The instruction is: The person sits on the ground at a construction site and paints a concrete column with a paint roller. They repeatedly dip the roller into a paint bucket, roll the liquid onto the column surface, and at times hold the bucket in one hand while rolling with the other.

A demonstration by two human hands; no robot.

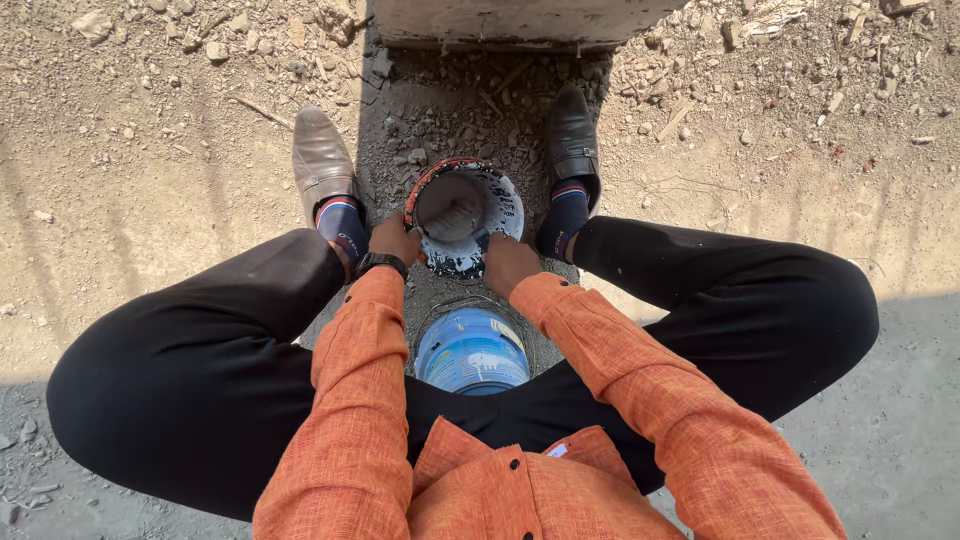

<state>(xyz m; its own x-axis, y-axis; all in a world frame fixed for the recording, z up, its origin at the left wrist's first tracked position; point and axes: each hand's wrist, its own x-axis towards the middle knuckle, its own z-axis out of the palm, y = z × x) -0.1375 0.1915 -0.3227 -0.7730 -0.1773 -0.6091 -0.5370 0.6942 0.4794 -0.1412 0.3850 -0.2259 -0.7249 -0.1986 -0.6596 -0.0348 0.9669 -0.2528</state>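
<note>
- Paint can (462,215): one small open can, streaked with white and dark paint, sits just above the middle of the frame on the ground, between the person's two feet. Whitish paint shows inside it. A red-rimmed edge runs along its left side; whether that is a lid or part of the rim I cannot tell.
- Left hand (395,240): closed against the can's left side, fingers wrapped on the wall. A dark watch (380,264) sits on the wrist.
- Right hand (508,262): pressed on the can's lower right side, fingers curled; how tight the grip is cannot be seen.
- Doing this well, as I judge it: keep both hands low and opposite one another on the wall, hold the can level so the paint stays inside, and keep the fingers off the wet rim.
- Blue bucket (472,350): one, just below the can in the frame, between the knees, with a thin wire handle around it.
- Shoes: two, a dusty tan one (320,155) at upper left of centre and a black one (573,140) at upper right of centre.
- Orange sleeves (350,400): two, running up from the bottom edge.
- Concrete block (520,20): one, at the top edge, on gravelly ground (150,120).
</note>
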